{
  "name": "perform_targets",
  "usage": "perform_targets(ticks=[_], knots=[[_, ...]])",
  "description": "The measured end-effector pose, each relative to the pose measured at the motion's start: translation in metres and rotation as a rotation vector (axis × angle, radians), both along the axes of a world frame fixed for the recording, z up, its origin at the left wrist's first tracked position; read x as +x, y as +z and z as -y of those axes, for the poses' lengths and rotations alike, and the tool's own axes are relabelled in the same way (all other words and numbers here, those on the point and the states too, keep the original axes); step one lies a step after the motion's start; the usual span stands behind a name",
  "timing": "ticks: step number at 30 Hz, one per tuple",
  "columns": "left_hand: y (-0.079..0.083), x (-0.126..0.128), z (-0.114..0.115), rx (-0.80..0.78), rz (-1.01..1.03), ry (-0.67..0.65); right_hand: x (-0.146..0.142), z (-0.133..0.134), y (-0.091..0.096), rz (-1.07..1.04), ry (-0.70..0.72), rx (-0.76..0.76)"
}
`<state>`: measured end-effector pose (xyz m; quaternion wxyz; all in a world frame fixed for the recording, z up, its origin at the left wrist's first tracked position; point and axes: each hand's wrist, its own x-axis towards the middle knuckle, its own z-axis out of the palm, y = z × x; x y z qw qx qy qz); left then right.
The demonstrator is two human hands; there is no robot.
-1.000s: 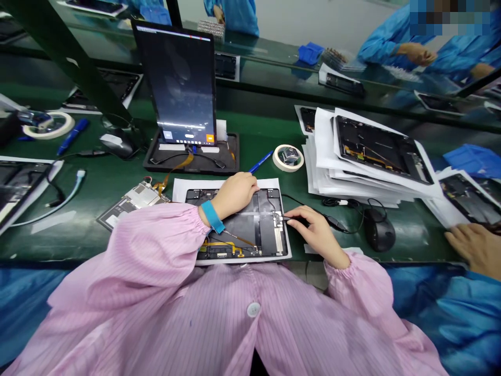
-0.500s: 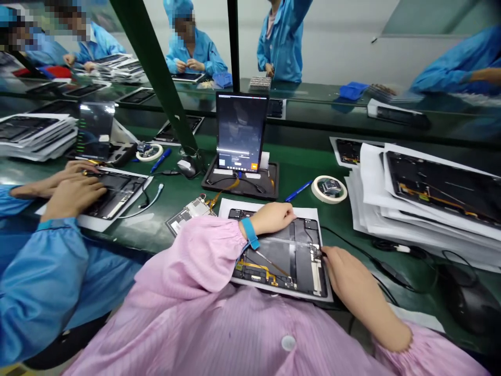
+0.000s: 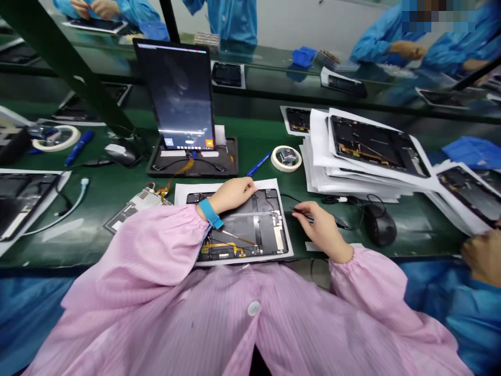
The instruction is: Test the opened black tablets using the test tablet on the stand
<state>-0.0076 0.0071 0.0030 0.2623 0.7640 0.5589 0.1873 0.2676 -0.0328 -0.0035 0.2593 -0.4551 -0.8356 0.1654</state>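
Observation:
An opened tablet housing (image 3: 235, 224) with its inner parts bare lies on a white sheet (image 3: 279, 189) in front of me. My left hand (image 3: 233, 194), a blue band at its wrist, rests over the housing's upper part. Its fingers are curled closed, and what they hold, if anything, is hidden. Just right of the housing, my right hand (image 3: 321, 230) pinches a black cable (image 3: 299, 210) between thumb and fingers. Behind the housing, a lit tablet screen (image 3: 182, 99) stands upright in a black tray (image 3: 230, 169). An orange ribbon cable (image 3: 183, 168) runs from it toward a loose board (image 3: 135, 208).
Right of me rises a stack of housings and white sheets (image 3: 344, 180), with a black mouse (image 3: 379, 224) before it. A tape roll (image 3: 286, 159) and blue pen (image 3: 258, 164) lie behind the housing. Co-workers sit beyond the green post (image 3: 74, 68) and at my right.
My right hand has left the housing's right edge and now pinches the black cable beside it. My left hand stays over the housing. The view has swung right.

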Motion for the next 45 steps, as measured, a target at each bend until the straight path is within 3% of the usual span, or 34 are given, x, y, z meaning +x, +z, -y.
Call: perform_targets(ticks=[8,25,31,35,38,41,43,45], knots=[[0.002,0.001,0.002,0.005,-0.023,-0.002,0.0,0.002,0.006,0.079,0.153,0.06],[0.002,0.0,0.001,0.01,-0.032,-0.005,-0.003,0.003,0.005,0.2,0.141,0.166],[-0.005,0.003,0.0,0.009,-0.019,0.012,-0.01,0.002,-0.003,0.127,0.107,0.104],[0.011,0.003,0.003,0.036,0.091,0.037,-0.008,0.0,-0.009,0.078,0.129,0.07],[0.037,-0.032,-0.006,0.272,0.249,0.172,-0.004,-0.006,-0.016,0.074,0.163,0.06],[0.056,-0.104,-0.023,0.505,0.286,0.538,-0.002,-0.011,-0.023,0.07,0.188,0.068],[0.055,-0.155,-0.035,0.449,0.258,0.796,-0.001,-0.012,-0.025,0.076,0.198,0.078],[0.044,-0.192,-0.045,0.289,0.187,0.919,-0.001,-0.012,-0.025,0.085,0.2,0.081]])
